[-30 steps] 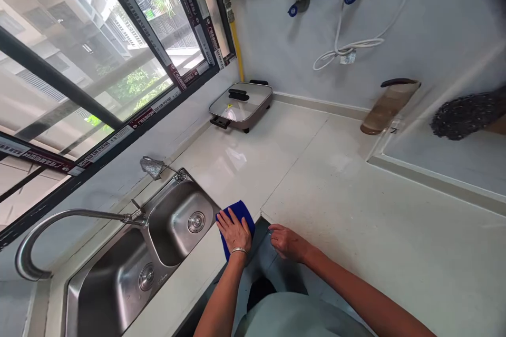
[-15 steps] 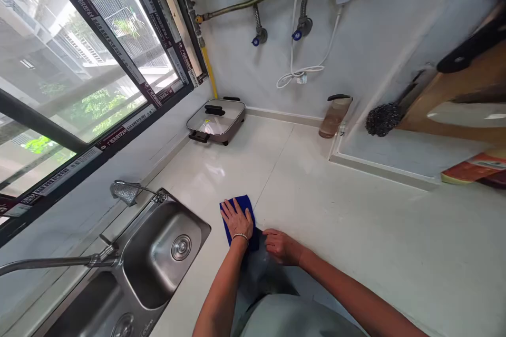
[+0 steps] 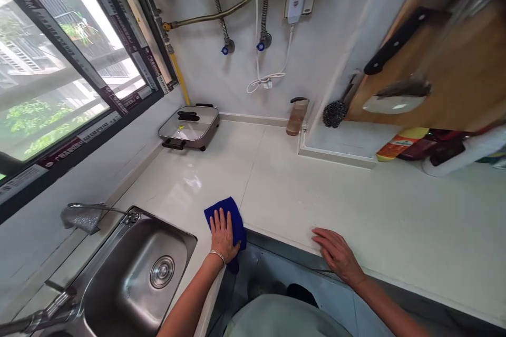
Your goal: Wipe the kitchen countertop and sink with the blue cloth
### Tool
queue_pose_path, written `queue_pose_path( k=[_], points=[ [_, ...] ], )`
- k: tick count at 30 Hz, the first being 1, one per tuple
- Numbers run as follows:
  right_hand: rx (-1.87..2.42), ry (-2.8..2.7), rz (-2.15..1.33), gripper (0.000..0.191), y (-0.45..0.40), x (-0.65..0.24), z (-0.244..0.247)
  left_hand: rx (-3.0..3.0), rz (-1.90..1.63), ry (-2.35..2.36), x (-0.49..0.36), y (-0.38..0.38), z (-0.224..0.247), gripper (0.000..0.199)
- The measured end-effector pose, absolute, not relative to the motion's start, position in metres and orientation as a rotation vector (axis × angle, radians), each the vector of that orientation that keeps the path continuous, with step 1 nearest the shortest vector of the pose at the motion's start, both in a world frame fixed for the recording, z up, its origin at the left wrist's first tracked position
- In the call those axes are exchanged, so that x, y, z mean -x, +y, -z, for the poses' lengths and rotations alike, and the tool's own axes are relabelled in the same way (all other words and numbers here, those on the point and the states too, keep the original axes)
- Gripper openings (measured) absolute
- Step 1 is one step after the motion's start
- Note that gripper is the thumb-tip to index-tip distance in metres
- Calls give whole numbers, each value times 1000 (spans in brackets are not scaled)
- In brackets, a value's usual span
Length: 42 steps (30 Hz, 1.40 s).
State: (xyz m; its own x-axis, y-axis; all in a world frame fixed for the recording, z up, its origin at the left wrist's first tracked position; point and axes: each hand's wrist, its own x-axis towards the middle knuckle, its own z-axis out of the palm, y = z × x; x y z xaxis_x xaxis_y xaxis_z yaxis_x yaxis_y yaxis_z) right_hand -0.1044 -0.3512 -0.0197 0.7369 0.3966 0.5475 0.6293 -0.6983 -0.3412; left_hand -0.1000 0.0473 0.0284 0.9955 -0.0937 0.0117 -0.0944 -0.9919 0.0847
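Observation:
A dark blue cloth [image 3: 238, 226] lies on the white countertop near its inner corner, one end hanging over the front edge. My left hand [image 3: 222, 237], with a bracelet at the wrist, rests flat on the cloth with its fingers stretched out. To the right, my right hand [image 3: 338, 255] is at the counter's front edge. Its fingers are extended and loosely together, with nothing visible in them; the palm is hidden from view.
At left a steel sink [image 3: 138, 268] is set into the counter [image 3: 284, 195]. An electric pan with a glass lid [image 3: 190, 126] stands in the back corner. A brownish container [image 3: 297, 117] sits by the wall; a knife [image 3: 395, 42] hangs before a wooden board [image 3: 466, 79].
My right hand has moved right, away from the cloth, and its curled fingers have straightened. My left hand stays flat on the cloth. The view has turned to the right.

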Motion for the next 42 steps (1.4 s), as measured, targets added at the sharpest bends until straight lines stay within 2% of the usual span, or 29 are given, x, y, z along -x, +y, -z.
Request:
queue_pose_path(
  k=[6, 13, 19, 29, 35, 42],
  points=[
    [2501, -594, 658, 42, -344, 106, 23, -3081, 3, -279, 71, 38, -30, 108],
    [2520, -519, 677, 45, -338, 104, 22, -2922, 206, -965, 25, 39, -43, 121],
    [2526, -493, 679, 48, -336, 102, 21, -2796, 228, -1399, 2, -2, -35, 133],
    [2494, -389, 646, 49, -333, 103, 13, -2722, 68, -1490, 22, -82, -21, 123],
    [2420, -219, 694, 37, -331, 101, 7, -2615, 10, -1578, 36, -148, -15, 112],
    [2291, 107, 844, 32, -332, 100, 8, -2588, -17, -1583, 49, -193, -13, 110]
  ],
)
